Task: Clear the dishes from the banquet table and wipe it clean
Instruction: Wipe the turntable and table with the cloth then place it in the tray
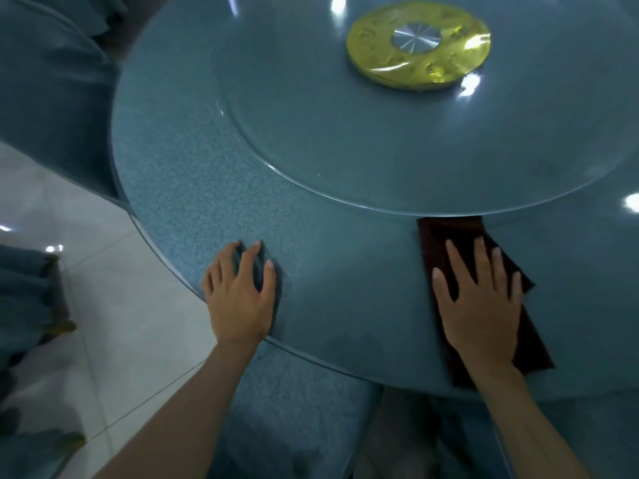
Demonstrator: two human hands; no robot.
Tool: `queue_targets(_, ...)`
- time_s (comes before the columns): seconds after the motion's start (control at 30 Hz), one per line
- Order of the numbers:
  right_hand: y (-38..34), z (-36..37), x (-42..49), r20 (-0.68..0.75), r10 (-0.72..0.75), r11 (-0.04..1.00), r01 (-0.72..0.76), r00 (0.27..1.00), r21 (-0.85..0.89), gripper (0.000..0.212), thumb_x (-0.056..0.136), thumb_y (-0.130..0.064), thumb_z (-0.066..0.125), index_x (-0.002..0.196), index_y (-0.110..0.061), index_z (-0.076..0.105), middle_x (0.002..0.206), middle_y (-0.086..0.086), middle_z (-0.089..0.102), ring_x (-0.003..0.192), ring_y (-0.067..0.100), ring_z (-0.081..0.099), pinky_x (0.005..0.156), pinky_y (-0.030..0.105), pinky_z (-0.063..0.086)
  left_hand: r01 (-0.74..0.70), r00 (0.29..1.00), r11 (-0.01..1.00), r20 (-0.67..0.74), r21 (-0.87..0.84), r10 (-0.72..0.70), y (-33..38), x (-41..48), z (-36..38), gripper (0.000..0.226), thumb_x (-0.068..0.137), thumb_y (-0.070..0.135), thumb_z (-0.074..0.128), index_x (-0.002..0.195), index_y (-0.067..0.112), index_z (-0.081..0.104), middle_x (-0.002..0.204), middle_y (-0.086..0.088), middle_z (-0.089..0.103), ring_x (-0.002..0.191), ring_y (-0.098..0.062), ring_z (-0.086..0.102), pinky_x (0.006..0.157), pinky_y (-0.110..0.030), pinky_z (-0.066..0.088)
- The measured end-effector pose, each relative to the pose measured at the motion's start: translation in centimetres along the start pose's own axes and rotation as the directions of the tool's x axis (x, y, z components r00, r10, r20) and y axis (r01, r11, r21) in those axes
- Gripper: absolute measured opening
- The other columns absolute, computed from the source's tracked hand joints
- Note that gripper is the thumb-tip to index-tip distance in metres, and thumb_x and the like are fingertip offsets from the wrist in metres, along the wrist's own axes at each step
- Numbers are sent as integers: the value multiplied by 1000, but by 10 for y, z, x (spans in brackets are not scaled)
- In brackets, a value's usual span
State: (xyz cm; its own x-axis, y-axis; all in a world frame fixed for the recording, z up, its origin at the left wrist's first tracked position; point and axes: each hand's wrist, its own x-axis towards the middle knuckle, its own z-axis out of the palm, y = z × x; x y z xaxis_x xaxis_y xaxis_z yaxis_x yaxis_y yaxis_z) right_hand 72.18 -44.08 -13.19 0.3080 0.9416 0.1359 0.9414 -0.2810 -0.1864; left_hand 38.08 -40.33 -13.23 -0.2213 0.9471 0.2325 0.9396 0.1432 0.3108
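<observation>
A round banquet table [179,174] with a blue speckled top under glass fills the view. A clear glass turntable [311,133] sits on it, with a gold hub [418,46] at its middle. My right hand [480,305] presses flat, fingers spread, on a dark brown cloth [439,233] that lies near the front edge and reaches under the turntable's rim. My left hand [242,292] rests on the bare tabletop at the near left edge, fingers spread and slightly bent, holding nothing. No dishes show on the table.
Blue-covered chairs stand around: one at the far left [52,98], another at the lower left [24,299], and one tucked under the table in front of me [294,409]. White tiled floor [103,271] lies to the left.
</observation>
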Motion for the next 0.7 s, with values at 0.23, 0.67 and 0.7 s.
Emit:
queue_targets(0.23, -28, -1, -19, 7, 155, 987, -155, 988, -31, 61, 105, -62, 16, 163, -41, 18, 172, 5, 16, 158, 28, 12, 126, 58, 12, -28, 999, 999, -24, -21, 28, -1, 1, 6, 45, 101, 44, 52, 139, 23, 65, 147, -12, 55, 137, -35, 49, 115, -53, 35)
queue_targets(0.67, -357, 67, -61, -72, -44, 999, 45, 996, 15, 53, 104, -51, 39, 155, -37, 43, 167, 8, 32, 154, 32, 28, 122, 59, 21, -366, 930, 905, -61, -218, 361, -149, 148, -21, 26, 104, 21, 46, 113, 8, 66, 120, -13, 64, 107, -35, 58, 90, -47, 46)
queue_targets(0.7, -368, 70, -61, -59, -75, 997, 76, 995, 11, 53, 105, -52, 38, 156, -37, 42, 167, 8, 31, 154, 32, 27, 122, 59, 21, -372, 928, 900, -63, -229, 367, -155, 160, -19, 27, 105, 21, 45, 116, 7, 65, 121, -14, 63, 109, -35, 58, 93, -47, 46)
